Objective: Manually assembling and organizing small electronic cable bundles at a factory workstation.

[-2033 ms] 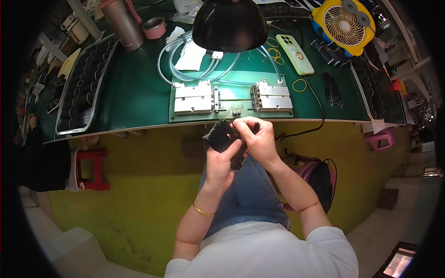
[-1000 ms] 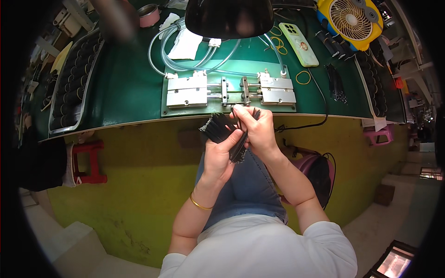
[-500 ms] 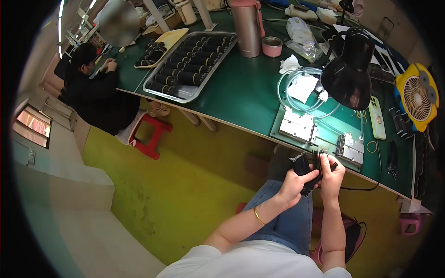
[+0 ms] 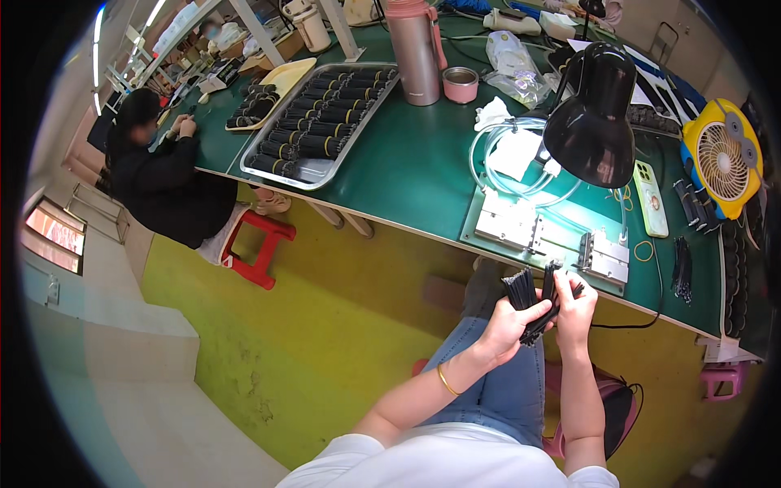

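My left hand (image 4: 506,327) is closed round a thick bundle of short black wires (image 4: 519,286), held just off the table's front edge over my lap. Pale tips show at the bundle's upper end. Against it, my right hand (image 4: 576,313) pinches a smaller upright cluster of the same wires (image 4: 549,281), fingers and thumb pressed together. A few strands poke out beside the right fingers. Just beyond my hands, a metal fixture (image 4: 508,220) and a second metal block (image 4: 604,256) sit on a plate under the black desk lamp (image 4: 594,122).
Clear tubing (image 4: 480,154) coils behind the fixture. A phone (image 4: 650,199), a yellow fan (image 4: 720,159) and another black wire bundle (image 4: 682,272) lie to the right. Farther left are a tumbler (image 4: 416,57), a metal tray (image 4: 325,175) of black bundles and a seated person (image 4: 167,187).
The wires at my right hand, splayed before, now stand together in a tighter cluster. Both hands stay close together. The whole view has shifted slightly.
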`<action>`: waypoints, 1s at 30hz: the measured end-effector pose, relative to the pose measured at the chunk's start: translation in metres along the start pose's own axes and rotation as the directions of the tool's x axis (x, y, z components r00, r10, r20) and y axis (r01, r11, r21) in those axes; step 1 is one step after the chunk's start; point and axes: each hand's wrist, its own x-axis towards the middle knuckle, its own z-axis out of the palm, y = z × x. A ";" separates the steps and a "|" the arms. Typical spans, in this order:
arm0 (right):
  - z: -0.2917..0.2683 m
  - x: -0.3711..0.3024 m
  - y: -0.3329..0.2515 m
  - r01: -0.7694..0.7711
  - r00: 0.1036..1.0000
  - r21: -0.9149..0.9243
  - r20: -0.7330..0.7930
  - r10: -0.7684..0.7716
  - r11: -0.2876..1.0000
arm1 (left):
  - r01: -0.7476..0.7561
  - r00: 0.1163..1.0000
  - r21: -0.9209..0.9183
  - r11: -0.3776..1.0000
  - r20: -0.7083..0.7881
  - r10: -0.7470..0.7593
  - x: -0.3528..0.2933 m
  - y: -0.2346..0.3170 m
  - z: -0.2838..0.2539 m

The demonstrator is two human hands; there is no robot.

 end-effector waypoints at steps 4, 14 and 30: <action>-0.005 -0.001 0.002 -0.002 1.000 -0.030 -0.017 0.001 1.000 | 0.001 1.000 0.014 1.000 -0.021 0.000 0.004 -0.007 -0.002; 0.005 0.001 0.000 -0.082 0.996 0.004 0.038 0.082 0.997 | -0.064 0.997 0.070 0.996 -0.033 0.066 0.005 0.000 -0.005; 0.002 0.010 -0.002 -0.106 0.994 0.046 0.039 0.104 0.993 | -0.103 0.994 0.076 0.992 0.032 0.101 0.014 0.001 -0.002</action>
